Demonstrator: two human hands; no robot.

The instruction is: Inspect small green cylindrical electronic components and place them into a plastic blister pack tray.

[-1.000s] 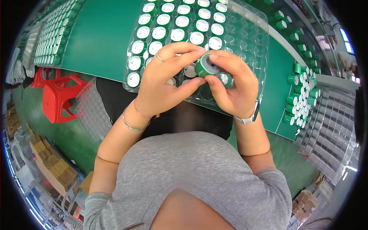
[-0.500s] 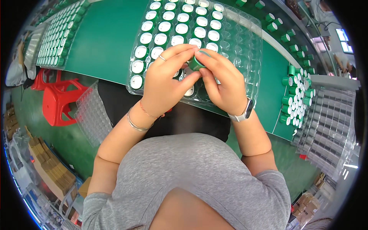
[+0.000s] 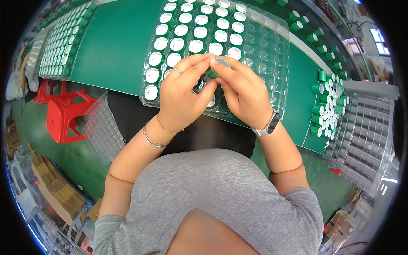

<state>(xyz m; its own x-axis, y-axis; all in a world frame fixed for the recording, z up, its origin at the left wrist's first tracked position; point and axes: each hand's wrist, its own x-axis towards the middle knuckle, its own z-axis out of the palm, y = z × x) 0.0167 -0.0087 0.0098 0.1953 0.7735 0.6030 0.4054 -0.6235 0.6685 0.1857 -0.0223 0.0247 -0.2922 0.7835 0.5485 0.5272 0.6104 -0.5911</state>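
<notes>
Between my two hands, above the near part of a clear plastic tray [image 3: 272,63], is a small green cylinder [image 3: 211,73]. The fingers of my left hand [image 3: 182,83] close on its left side. My right hand [image 3: 246,87] grips it from the right, thumb and fingertips bent round it. Much of the cylinder is hidden by the fingers. Below and beyond my hands, several rows of green cylinders with white tops [image 3: 177,43] stand upright in the tray's pockets. Vacant pockets show along the tray's right side.
Loose green and white cylinders [image 3: 327,110] cluster at the table's right end; more stand along the far right side. Another filled tray [image 3: 68,46] lies at the far left of the green table [image 3: 114,42]. Red stools [image 3: 63,114] and stacked clear trays [image 3: 361,140] flank the table.
Both hands still hold the green cylinder together. It has tilted and shifted slightly left as my right fingers moved over it.
</notes>
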